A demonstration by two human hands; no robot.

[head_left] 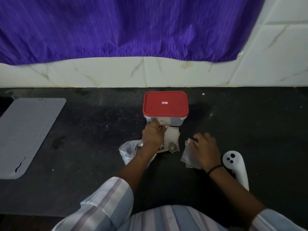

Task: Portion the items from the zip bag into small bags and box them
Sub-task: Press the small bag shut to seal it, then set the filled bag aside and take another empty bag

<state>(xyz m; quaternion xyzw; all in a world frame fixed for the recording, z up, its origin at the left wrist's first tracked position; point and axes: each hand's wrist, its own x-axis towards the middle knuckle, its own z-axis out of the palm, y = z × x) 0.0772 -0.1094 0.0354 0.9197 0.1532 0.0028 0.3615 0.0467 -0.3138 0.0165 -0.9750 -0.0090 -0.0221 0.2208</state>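
A clear plastic box (pixel 173 121) with a red lid (pixel 165 104) stands shut on the dark counter (pixel 93 130). Just in front of it my left hand (pixel 154 135) pinches the top edge of a small clear bag (pixel 172 139) holding a few dark items. A crumpled zip bag (pixel 128 151) lies under my left wrist. My right hand (pixel 205 149) rests on a stack of small empty bags (pixel 187 155), fingers touching their top edge.
A grey ribbed mat (pixel 28 134) lies at the left of the counter. A white handheld controller (pixel 235 165) sits to the right of my right wrist. White marble tiles (pixel 100 74) and a purple curtain (pixel 133 25) back the counter.
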